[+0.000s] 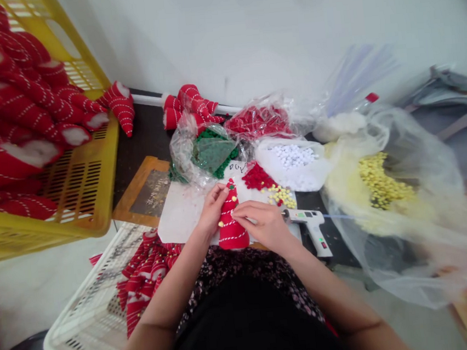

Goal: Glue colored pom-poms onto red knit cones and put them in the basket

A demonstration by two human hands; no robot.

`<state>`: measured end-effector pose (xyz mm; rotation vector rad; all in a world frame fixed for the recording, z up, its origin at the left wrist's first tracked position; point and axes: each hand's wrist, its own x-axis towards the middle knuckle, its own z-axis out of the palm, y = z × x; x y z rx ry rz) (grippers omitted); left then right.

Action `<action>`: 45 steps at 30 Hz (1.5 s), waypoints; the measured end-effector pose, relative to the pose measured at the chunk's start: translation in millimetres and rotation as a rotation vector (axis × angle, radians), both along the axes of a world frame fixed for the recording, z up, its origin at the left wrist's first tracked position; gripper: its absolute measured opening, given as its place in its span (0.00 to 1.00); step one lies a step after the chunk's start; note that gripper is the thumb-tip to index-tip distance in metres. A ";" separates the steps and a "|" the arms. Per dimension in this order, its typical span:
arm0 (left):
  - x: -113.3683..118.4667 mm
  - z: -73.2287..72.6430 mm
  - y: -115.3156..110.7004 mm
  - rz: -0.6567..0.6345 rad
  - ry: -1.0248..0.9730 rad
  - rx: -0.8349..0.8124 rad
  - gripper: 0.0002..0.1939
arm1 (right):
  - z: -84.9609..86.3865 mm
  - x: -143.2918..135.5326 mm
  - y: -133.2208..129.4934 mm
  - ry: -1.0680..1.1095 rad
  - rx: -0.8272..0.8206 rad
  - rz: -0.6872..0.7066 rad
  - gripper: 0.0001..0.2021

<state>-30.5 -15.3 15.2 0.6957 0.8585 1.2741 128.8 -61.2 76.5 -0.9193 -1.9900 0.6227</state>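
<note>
A red stuffed cone (232,227) with white stitched lines is held upright by my left hand (213,205), whose fingers grip its upper left side. Small yellow pompoms and a green pompom (231,187) sit on its surface. My right hand (265,221) is closed in a pinch against the cone's middle; what its fingertips hold is too small to make out. Just right of that hand lies a white glue gun (313,226) with a clear stick in its back. Loose red pompoms (257,176) and yellow pompoms (282,197) lie on the white board (179,212) beyond my hands.
A yellow crate (107,170) of red cones stands at left; a white basket (71,317) with decorated cones sits below it. Bags of green pompoms (213,149), red pompoms (259,122), white pompoms (293,156) and yellow pompoms (382,180) line the back and right.
</note>
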 end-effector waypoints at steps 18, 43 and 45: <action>0.6 -1.5 1.1 -0.012 0.064 0.024 0.24 | 2.2 9.0 4.8 0.012 -0.205 -0.044 0.08; -0.1 2.3 -0.7 -0.001 -0.072 -0.087 0.21 | -6.2 15.6 -11.9 0.017 -0.453 -0.312 0.12; -0.3 2.5 -0.3 -0.001 -0.077 -0.079 0.21 | -7.3 11.9 -17.4 0.021 -0.489 -0.265 0.09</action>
